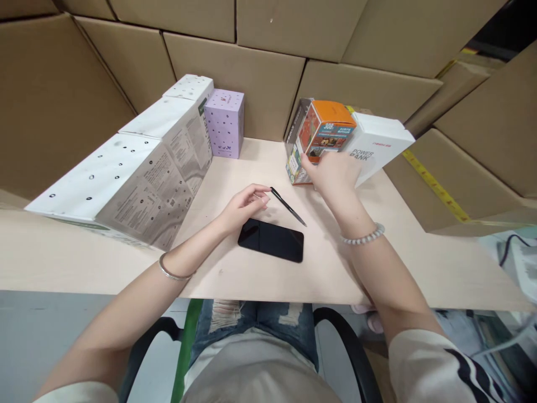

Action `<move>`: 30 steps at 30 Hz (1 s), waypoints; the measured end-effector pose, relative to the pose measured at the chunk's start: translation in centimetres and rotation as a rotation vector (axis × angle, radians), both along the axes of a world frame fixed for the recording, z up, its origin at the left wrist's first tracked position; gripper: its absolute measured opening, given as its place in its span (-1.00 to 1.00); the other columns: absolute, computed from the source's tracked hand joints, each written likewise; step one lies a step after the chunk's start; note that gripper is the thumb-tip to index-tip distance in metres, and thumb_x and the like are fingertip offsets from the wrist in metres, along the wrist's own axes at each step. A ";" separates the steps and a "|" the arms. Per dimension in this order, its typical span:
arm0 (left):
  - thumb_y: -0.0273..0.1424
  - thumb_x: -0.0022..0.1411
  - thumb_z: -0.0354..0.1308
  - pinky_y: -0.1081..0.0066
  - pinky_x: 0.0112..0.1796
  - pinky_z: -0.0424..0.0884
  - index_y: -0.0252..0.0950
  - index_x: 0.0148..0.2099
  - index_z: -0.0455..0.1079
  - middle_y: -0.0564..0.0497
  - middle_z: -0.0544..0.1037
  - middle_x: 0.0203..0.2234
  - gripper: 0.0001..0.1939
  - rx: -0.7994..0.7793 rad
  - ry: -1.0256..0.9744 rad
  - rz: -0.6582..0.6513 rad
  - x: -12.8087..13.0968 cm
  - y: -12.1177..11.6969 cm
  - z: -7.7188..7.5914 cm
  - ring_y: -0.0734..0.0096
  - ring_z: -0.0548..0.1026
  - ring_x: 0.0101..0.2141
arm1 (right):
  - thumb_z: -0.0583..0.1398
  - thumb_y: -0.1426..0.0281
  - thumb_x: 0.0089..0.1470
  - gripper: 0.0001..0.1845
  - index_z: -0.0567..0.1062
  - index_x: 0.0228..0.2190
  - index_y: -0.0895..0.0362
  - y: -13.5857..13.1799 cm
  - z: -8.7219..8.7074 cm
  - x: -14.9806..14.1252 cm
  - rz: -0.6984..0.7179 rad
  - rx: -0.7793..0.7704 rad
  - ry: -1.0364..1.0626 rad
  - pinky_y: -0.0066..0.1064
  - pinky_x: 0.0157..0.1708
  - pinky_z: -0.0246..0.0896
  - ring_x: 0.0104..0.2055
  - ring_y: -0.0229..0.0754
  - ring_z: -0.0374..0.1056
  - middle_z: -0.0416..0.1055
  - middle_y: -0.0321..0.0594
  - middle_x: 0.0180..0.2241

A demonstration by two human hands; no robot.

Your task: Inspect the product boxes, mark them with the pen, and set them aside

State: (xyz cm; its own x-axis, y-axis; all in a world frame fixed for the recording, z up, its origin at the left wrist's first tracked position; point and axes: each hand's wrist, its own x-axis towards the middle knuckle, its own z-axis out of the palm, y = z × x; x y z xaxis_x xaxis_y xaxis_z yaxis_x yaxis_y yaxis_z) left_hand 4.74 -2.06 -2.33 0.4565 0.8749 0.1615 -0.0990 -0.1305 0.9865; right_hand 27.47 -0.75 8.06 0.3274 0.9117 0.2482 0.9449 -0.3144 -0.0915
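Observation:
My right hand (338,170) is at the lower front of an orange printed box (331,127), thumb on its front face. The other fingers curl around the box's right side and are partly hidden. A white power bank box (380,143) leans just right of that hand. My left hand (247,206) hovers low over the table, fingers loosely bent and apart. Its fingertips are close to the end of a black pen (288,207); whether they touch it I cannot tell. Below the pen lies a black smartphone (271,240), screen dark.
White speckled boxes (138,146) stand in a row on the left of the table (268,285), beside a purple box (225,124). A dark box (297,123) is behind the orange one. Cardboard boxes (235,84) wall the back and sides.

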 end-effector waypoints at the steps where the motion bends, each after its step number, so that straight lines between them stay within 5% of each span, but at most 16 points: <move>1: -0.05 0.31 0.38 0.29 -0.06 0.54 -0.24 0.05 0.56 -0.04 0.60 -0.17 -0.57 0.018 0.022 -0.005 0.0 0.0 -0.1 0.35 0.59 -0.21 | 0.09 -0.05 0.44 -0.24 0.70 -0.05 0.43 0.2 0.0 0.0 0.002 0.001 0.003 0.12 0.01 0.47 0.06 0.47 0.62 0.66 0.44 -0.11; 4: -0.09 0.33 0.32 0.25 0.00 0.53 -0.24 0.01 0.58 -0.07 0.59 -0.13 -0.63 0.164 0.140 0.066 0.0 0.2 -0.4 0.29 0.58 -0.15 | 0.08 -0.03 0.46 -0.25 0.70 -0.06 0.44 0.3 -0.1 0.0 0.005 0.004 -0.008 0.12 0.00 0.45 0.05 0.47 0.62 0.65 0.46 -0.12; 9: -0.34 0.29 0.31 -0.07 0.34 0.39 -0.19 0.24 0.45 -0.17 0.44 0.13 -0.52 0.411 0.323 0.557 -0.2 2.3 -0.5 0.02 0.48 0.19 | 0.00 -0.05 0.48 -0.23 0.69 -0.10 0.36 -2.5 -1.7 -0.8 0.133 -0.025 -0.050 -0.01 -0.14 0.43 -0.11 0.37 0.65 0.67 0.36 -0.23; 15: -0.40 0.09 0.50 -0.21 0.58 -0.20 -0.25 0.47 0.28 -0.32 0.13 0.53 -0.07 0.614 0.458 0.760 0.4 10.4 2.9 -0.29 -0.10 0.59 | 0.06 0.15 0.49 -0.48 0.64 0.04 0.28 -7.6 -6.6 -1.9 0.339 -0.185 -0.134 -0.24 -0.37 0.33 -0.16 0.18 0.69 0.66 0.23 -0.03; 21: -0.37 0.08 0.51 -0.25 0.57 -0.42 -0.40 0.50 0.23 -0.39 0.00 0.61 0.00 0.519 0.483 0.877 1.5 17.4 4.9 -0.35 -0.19 0.62 | 0.03 0.23 0.54 -0.51 0.61 0.16 0.24 -7.6 -7.5 -0.3 0.394 -0.322 -0.145 -0.24 -0.34 0.37 -0.12 0.16 0.71 0.67 0.18 -0.04; 25: -0.27 0.10 0.54 -0.38 0.54 -0.41 -0.31 0.30 0.42 -0.34 -0.05 0.63 -0.24 0.477 0.435 0.893 1.4 18.3 5.0 -0.43 -0.26 0.61 | 0.03 0.25 0.55 -0.54 0.64 0.13 0.16 -7.1 -7.3 0.2 0.405 -0.326 -0.143 -0.28 -0.33 0.38 -0.12 0.09 0.72 0.69 0.12 -0.02; 30: -0.26 0.11 0.57 -0.36 0.53 -0.14 -0.19 0.21 0.51 -0.22 -0.05 0.63 -0.36 0.512 0.579 0.947 2.0 16.2 5.6 -0.44 -0.17 0.60 | 0.06 0.30 0.54 -0.58 0.66 0.11 0.16 -6.8 -7.6 0.0 0.397 -0.340 -0.143 -0.28 -0.32 0.40 -0.11 0.09 0.73 0.71 0.06 -0.04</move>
State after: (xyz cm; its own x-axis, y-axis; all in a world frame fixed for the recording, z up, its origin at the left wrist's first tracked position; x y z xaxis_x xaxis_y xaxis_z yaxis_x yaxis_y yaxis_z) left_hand 6.78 14.11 3.25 -0.2080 0.7954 0.5693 0.6830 -0.2986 0.6666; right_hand 27.45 -7.50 0.46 -0.0738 0.9951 -0.0653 0.9926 0.0796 0.0915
